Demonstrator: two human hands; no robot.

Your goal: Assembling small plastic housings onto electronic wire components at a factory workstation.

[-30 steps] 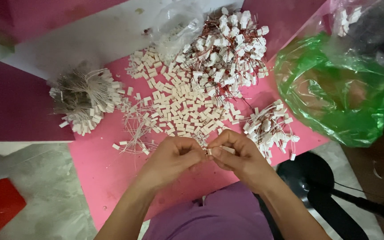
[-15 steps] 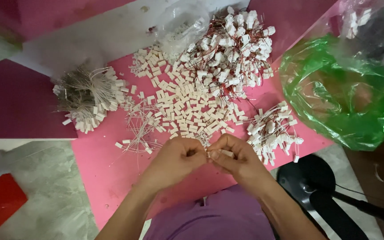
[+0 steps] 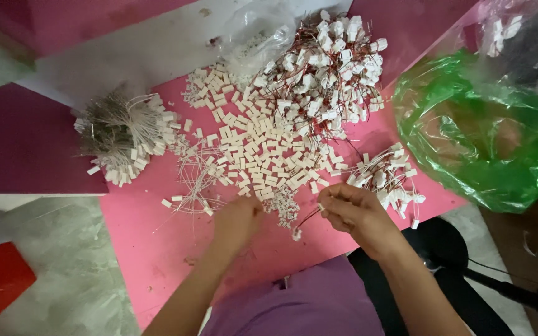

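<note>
My right hand (image 3: 357, 214) pinches a thin red wire (image 3: 309, 219) whose free end carries a small white connector (image 3: 297, 235) hanging just above the pink tabletop (image 3: 151, 249). My left hand (image 3: 238, 219) lies apart from it, fingertips down at the near edge of a spread of loose white connector housings (image 3: 263, 155). Whether those fingers hold a piece is hidden. A small heap of red-wired connectors (image 3: 388, 177) lies just beyond my right hand.
A large heap of red-wired connectors (image 3: 325, 68) sits at the back, beside a clear plastic bag (image 3: 263, 31). A bundle of white wires (image 3: 126, 134) and loose thin wires (image 3: 197, 177) lie left. An open green plastic bag (image 3: 481, 130) is right, a black stool (image 3: 443, 249) below it.
My hands were joined together over one piece. They have now separated: the left has gone forward to the loose housings, and the right keeps the red wire.
</note>
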